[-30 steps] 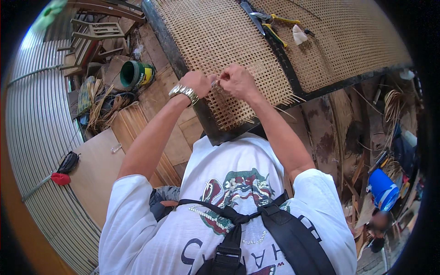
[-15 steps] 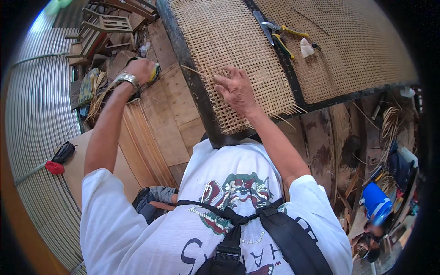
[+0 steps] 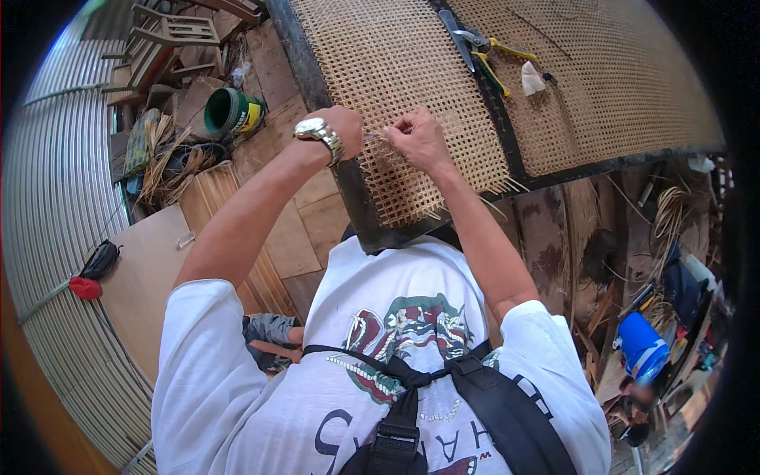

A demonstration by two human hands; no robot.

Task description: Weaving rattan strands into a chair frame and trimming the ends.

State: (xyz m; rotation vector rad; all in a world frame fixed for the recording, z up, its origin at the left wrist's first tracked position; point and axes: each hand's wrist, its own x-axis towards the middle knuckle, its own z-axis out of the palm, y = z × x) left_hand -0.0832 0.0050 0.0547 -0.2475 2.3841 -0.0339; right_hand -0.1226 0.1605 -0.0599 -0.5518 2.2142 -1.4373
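Observation:
A woven cane sheet (image 3: 404,59) lies on a dark wooden frame (image 3: 352,186) in front of me. My left hand (image 3: 343,129), with a metal watch at the wrist, is closed above the frame's left edge. Beside it, over the cane, my right hand (image 3: 419,138) is pinched, thumb against fingers. The two hands face each other a short way apart. Whatever is in their fingers is too thin or hidden to name. Loose cane ends (image 3: 507,187) stick out along the sheet's near right edge.
Yellow-handled pruning shears (image 3: 492,59), a dark flat blade-like tool (image 3: 457,39) and a small white piece (image 3: 532,79) rest on the panel. Left on the floor are a green bucket (image 3: 229,112), cane strips (image 3: 162,154) and a chair (image 3: 170,43). A blue bucket (image 3: 645,346) stands right.
My left hand has come from the green bucket, rightward to the panel's edge. My right hand's fingers, spread on the cane before, are now pinched and slightly raised.

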